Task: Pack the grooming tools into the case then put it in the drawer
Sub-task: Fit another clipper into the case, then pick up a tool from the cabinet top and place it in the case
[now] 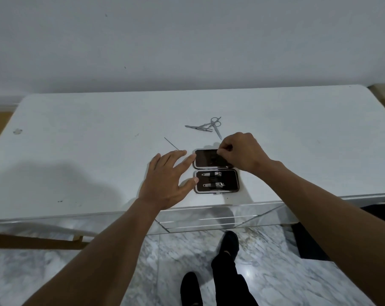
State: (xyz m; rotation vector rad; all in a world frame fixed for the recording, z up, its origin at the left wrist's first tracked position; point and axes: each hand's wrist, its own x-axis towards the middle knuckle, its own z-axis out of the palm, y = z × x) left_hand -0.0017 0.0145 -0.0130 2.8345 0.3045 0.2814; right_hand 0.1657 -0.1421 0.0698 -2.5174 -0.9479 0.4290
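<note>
Left hand flat n open braces the case, right hand pinches smth unclear at far half, go slow imo.

text: none readable | case and tools: perhaps too small to tell

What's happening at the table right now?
A person is packing a grooming case lying open on the white table. Two nail clippers sit strapped in its near half. The left hand rests straight fingers at the case's edge; the right hand works with curled fingers at the far half. Scissors and other tools lie loose beyond.
</note>
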